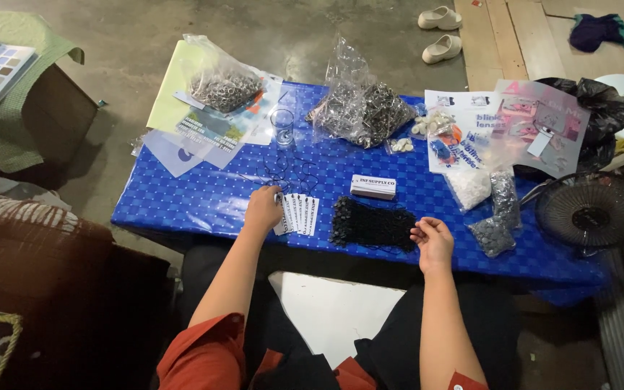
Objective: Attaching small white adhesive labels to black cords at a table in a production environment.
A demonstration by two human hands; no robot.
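Pinching the end of a fanned row of white paper tags (299, 213), the left hand (263, 208) sits with its fingers closed on them at the near edge of the blue checked worktop (204, 198). Just right of the tags lies a flat heap of black cords (372, 224), and the right hand (433, 238) rests at that heap's right end, palm up, fingers loosely curled, gripping nothing that I can make out.

Both tags and cords lie close to the worktop's near edge, so a sweep of either wrist could push them off onto the floor. Loose black threads (283, 173) just behind the tags could snag a finger and drag the row askew. Further behind the tags stands an empty clear glass (282, 126), light enough to tip if a thread or sleeve catches it. Right of the cords, small clear bags of beads (492, 235) could spill if nudged.
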